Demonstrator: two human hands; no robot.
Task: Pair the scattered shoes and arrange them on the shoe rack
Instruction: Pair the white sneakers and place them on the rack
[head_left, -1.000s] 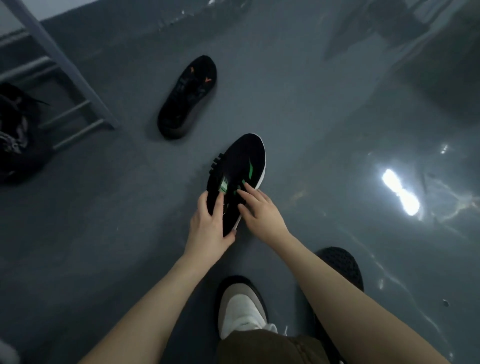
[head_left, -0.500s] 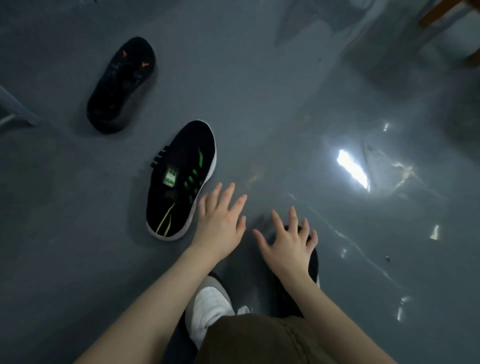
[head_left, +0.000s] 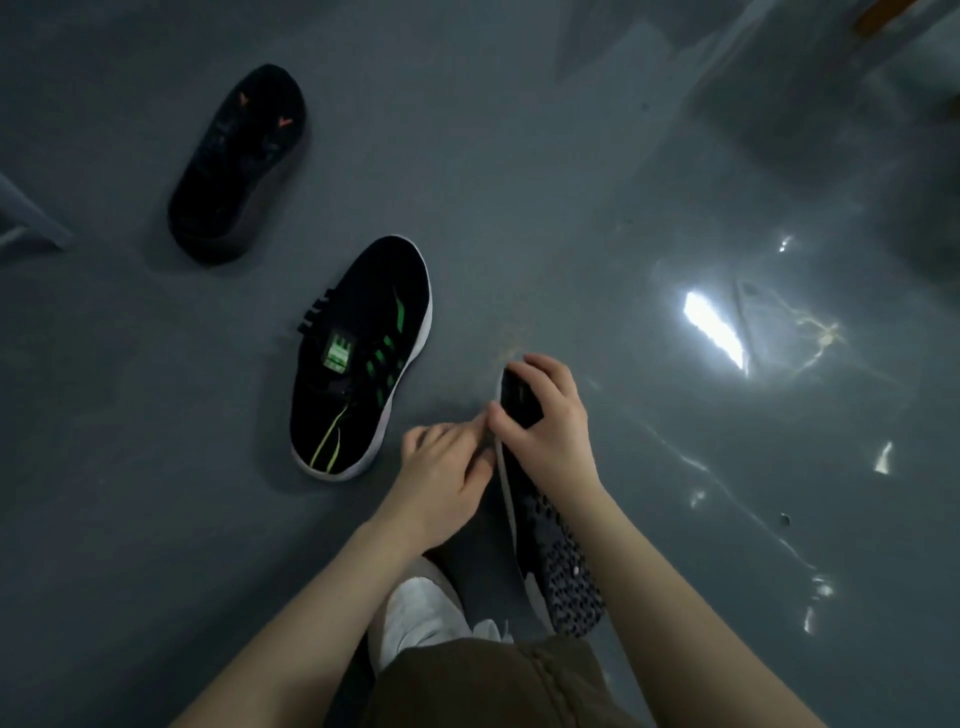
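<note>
Two shoes matter here. The second shoe (head_left: 550, 551) lies tipped on its side on the floor (head_left: 519, 182), studded sole facing right, its long axis running from the toe under the right hand (head_left: 545, 421) back toward the person's legs. The right hand is clamped over the toe end, fingers curled across the top and thumb pressing the near edge. The left hand (head_left: 441, 467) rests just beside it at the shoe's left edge, fingers loosely together and touching the rim or the right thumb; whether it actually grips anything I cannot tell.

The green-striped shoe (head_left: 358, 364) stands upright on its sole to the left of both hands and slightly farther away, with the toe pointing away and a little right. Its long axis runs roughly parallel to the held shoe, and bare floor separates the two. The left hand is the nearer one to it.

To pair them, the held shoe probably needs rolling upright and sliding left, alongside its likely mate.

Farther off, up and left, a black shoe (head_left: 239, 161) with orange marks lies well apart. A grey leg of some frame (head_left: 26, 218) shows at the left edge; it may be the rack, though too little is visible.
</note>
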